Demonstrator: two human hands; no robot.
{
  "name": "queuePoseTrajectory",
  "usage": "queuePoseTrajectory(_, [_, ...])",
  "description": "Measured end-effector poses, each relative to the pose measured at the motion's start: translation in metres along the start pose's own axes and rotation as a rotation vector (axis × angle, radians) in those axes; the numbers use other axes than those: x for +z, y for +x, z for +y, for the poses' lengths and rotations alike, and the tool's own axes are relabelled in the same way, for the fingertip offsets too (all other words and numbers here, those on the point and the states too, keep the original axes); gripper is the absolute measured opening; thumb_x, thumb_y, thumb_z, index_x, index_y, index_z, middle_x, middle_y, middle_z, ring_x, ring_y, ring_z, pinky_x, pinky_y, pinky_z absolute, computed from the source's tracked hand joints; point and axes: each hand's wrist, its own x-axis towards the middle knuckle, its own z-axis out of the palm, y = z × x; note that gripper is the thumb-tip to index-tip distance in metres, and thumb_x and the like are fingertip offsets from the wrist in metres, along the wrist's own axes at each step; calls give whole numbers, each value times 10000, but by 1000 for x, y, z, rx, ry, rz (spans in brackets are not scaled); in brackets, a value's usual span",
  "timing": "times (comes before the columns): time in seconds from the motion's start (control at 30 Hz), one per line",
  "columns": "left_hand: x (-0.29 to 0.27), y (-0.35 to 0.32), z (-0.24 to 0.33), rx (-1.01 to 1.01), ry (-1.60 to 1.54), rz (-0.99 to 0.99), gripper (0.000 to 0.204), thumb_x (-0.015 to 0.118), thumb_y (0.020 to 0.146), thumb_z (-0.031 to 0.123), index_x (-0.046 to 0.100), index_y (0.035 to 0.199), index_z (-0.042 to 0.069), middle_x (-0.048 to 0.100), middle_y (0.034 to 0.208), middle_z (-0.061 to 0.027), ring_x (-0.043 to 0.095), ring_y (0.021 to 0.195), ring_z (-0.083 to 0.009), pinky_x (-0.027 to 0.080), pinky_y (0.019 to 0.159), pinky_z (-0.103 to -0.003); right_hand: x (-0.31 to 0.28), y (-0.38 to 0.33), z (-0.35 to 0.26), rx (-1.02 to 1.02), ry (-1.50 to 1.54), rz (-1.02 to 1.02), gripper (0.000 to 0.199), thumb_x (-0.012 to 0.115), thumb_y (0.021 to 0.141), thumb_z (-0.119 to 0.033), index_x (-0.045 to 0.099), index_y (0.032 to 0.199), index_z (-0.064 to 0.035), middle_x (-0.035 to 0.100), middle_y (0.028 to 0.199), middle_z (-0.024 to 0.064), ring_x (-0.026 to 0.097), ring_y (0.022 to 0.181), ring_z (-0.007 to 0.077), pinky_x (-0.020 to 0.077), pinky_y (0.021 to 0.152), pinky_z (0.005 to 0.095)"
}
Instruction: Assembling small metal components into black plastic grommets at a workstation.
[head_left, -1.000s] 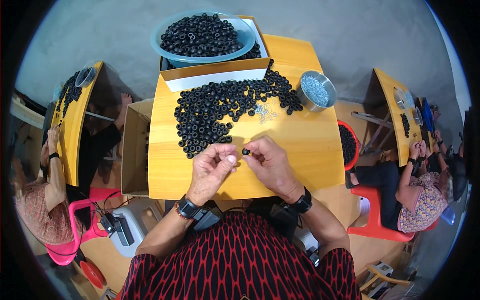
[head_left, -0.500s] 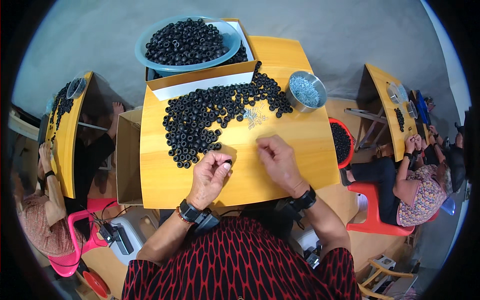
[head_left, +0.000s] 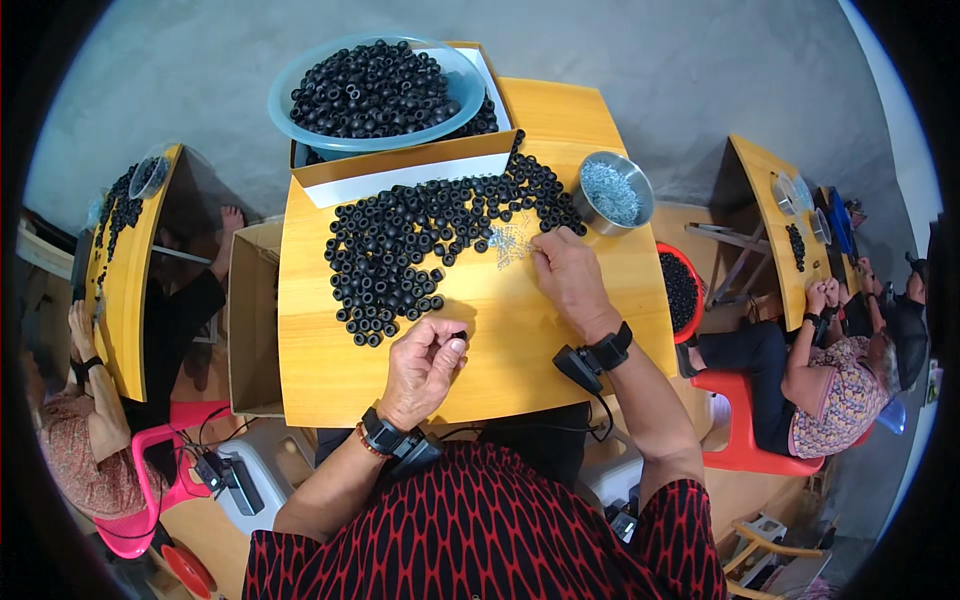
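Head | left fingers (head_left: pixel 447 357): pinching black bead (head_left: pixel 461 335) at tips | right fingers (head_left: pixel 548 246): beside silvery bits (head_left: pixel 509 243), grip unclear

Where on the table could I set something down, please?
Bare table lies between the left hand and right hand, and beyond the metal cup, right of the box. Black rings and silvery pieces crowd the box's near side.

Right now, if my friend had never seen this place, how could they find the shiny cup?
Start at the big yellow table in the middle of the picture. Look along its right side, just beyond the right hand, for a round metal cup. Unlike the loose black rings to its left, it's silvery and filled with tiny pale-blue bits.
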Motion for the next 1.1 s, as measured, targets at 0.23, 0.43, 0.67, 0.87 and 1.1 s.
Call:
queuePoseTrajectory(0.23, [-2, 0, 4, 1, 51, 20, 143, 594, 996, 53, 600, 1127, -1, 602, 889, 3, 589, 761, -70, 538, 689, -230, -2, -4, -6, 25, -88, -37, 101, 614, 919, -125, 606, 918, -24, 603, 931, 172, 635, 829, 405, 533, 729, 490])
queuePoseTrajectory(0.43, [0, 1, 3, 11, 12, 27, 135, 591, 992, 41, 607, 1121, 3, 599, 883, 11, 582, 746, -60, 543, 692, -225, -10, -7, -11, 49, 10, -18, 58, 634, 881, -49, 608, 919, -14, 618, 898, 174, 618, 829, 391, 504, 731, 454])
queuePoseTrajectory(0.67, [-1, 0, 0, 15, 6, 22, 134, 590, 995, 44, 608, 1124, 11, 611, 891, 11, 592, 758, -57, 549, 702, -230, -25, -2, -19, 40, 220, -42, 65, 618, 898, -55, 616, 920, 6, 638, 894, 197, 627, 865, 400, 506, 766, 454])
queuePoseTrajectory(0.87, [-1, 1, -1, 10, 9, 11, 138, 577, 1004, 49, 604, 1134, 11, 623, 901, 4, 602, 780, -60, 553, 713, -234, -10, -3, 1, -17, 76, -67, 74, 600, 910, -37, 634, 935, 24, 646, 858, 182, 641, 806, 339, 507, 739, 383])
queuePoseTrajectory(1.1, [-2, 0, 1, 16, 9, -3, 135, 570, 1008, 47, 599, 1134, 5, 627, 917, -8, 595, 776, -67, 549, 710, -239, -18, -2, -6, 293, 394, -92, 144, 589, 950, -90, 651, 989, 34, 687, 867, 208, 679, 770, 330, 529, 705, 397])
